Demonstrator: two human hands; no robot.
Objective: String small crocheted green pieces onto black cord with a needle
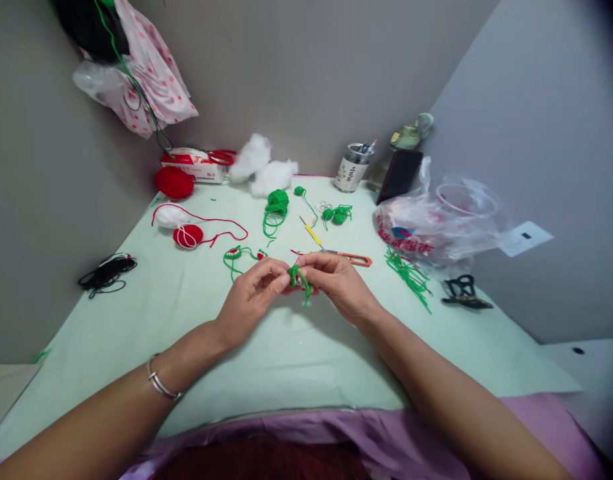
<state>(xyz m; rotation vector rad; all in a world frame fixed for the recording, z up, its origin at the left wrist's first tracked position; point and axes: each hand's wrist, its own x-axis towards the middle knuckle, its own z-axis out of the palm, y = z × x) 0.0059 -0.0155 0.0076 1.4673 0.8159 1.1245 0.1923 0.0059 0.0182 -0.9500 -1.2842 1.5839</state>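
Between my two hands, above the table's middle, is a small green crocheted piece (295, 272) with green yarn tails hanging down. My left hand (254, 293) pinches its left side between thumb and fingers. On the other side, my right hand (339, 283) is closed on the same piece with thumb and forefinger. Fingers hide much of its shape. Just beyond the hands lie a yellow-handled crochet hook (312, 233) and orange thread snips (354, 258). Small green crocheted pieces with red and white (233, 253) rest by my left fingertips.
Red yarn (174, 182), a green yarn ball (276, 207) and white stuffing (274, 177) sit toward the back. Cut green yarn strands (407, 273), a plastic bag (411, 227) and a black claw clip (465, 293) are at right. Black yarn (108, 272) lies at left.
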